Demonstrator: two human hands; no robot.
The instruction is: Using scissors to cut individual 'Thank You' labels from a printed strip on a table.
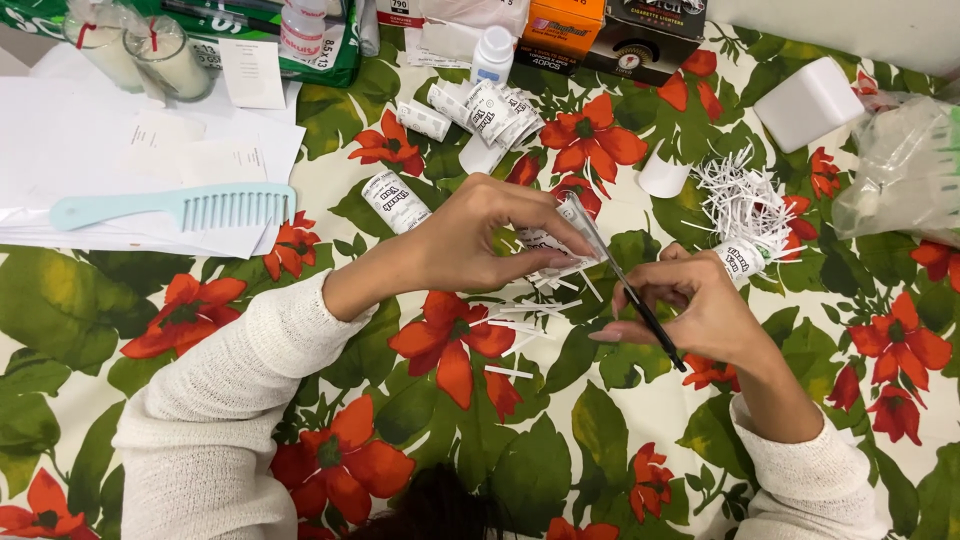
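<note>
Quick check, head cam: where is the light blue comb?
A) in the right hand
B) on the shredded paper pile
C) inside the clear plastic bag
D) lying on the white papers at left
D: the light blue comb lies flat on the white papers at the left, clear of both hands; the right hand holds a thin black tool.

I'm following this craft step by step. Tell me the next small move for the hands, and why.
Probably push the thin rod further into the small clear bag. The left hand pinches the bag's top, the right hand holds the rod angled with its tip at the bag, and white shreds lie loose nearby.
</note>
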